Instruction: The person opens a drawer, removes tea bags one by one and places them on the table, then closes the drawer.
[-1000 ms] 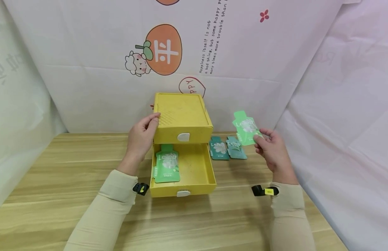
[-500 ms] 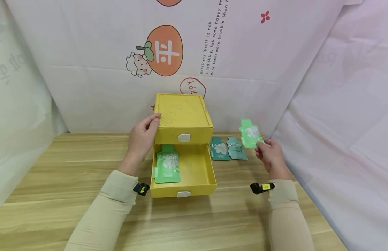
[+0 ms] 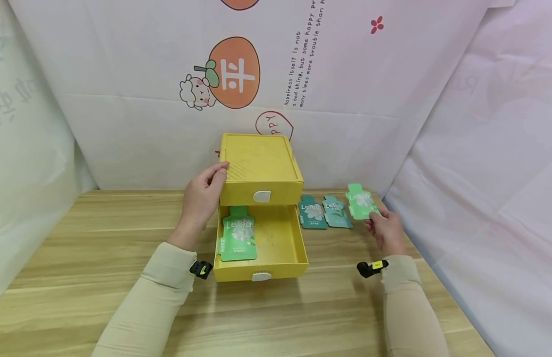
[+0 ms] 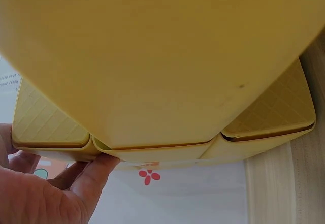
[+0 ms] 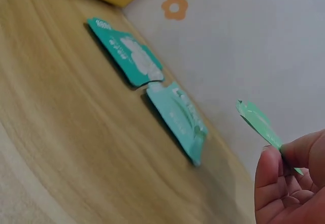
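Observation:
A small yellow drawer cabinet (image 3: 262,156) stands against the back cloth, its lower drawer (image 3: 280,238) pulled out. My left hand (image 3: 202,196) grips the cabinet's upper left side; in the left wrist view the thumb and fingers (image 4: 96,178) hold its edge. Inside the drawer, a green LeTea sachet (image 3: 238,237) lies flat on the left. My right hand (image 3: 386,228) pinches a light green LeTea sachet (image 3: 359,201) by its lower corner, right of two others. The right wrist view shows this sachet (image 5: 261,125) edge-on, above the table.
A dark teal sachet (image 3: 312,212) and a paler teal sachet (image 3: 336,212) lie side by side on the wooden table (image 3: 258,322), right of the cabinet. White printed cloth (image 3: 146,134) rises behind, with more cloth (image 3: 494,198) at the right edge.
My right hand has lowered the light green sachet and shifted it slightly right, towards the table beside the teal ones. The left hand keeps its place on the cabinet.

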`<state>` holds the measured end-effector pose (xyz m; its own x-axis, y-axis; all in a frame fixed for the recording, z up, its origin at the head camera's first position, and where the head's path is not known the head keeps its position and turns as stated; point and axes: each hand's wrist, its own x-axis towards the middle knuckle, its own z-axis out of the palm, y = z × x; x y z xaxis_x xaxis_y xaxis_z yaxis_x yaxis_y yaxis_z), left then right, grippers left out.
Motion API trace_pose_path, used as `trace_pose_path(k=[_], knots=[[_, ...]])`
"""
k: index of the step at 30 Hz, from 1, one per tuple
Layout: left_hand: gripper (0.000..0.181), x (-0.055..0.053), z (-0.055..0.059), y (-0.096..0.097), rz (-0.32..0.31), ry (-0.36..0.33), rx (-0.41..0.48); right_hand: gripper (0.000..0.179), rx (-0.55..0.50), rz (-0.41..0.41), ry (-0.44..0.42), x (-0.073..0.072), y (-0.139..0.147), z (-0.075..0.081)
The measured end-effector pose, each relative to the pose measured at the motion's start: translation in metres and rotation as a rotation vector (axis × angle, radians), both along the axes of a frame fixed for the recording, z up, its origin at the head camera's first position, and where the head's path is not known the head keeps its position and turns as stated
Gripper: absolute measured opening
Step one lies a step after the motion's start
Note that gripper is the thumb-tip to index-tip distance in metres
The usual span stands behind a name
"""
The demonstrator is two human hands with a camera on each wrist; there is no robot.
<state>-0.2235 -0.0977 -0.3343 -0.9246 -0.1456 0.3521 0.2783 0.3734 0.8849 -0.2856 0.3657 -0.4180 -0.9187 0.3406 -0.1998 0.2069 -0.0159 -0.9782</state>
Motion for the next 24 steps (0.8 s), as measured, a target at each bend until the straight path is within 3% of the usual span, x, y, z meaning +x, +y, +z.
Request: trace_pose_path(k=[4,10,24], knots=[[0.047,0.000,0.000,0.000,-0.003,-0.004,0.003,0.046,-0.006,-0.050,-0.004,-0.002,0.003,-0.009],[0.047,0.000,0.000,0.000,-0.003,0.007,-0.006,0.048,0.032,-0.106,-0.032,-0.005,0.006,-0.018],[0.047,0.001,0.001,0.000,-0.004,0.001,-0.001,0.054,0.065,-0.156,-0.108,-0.015,0.015,-0.031]])
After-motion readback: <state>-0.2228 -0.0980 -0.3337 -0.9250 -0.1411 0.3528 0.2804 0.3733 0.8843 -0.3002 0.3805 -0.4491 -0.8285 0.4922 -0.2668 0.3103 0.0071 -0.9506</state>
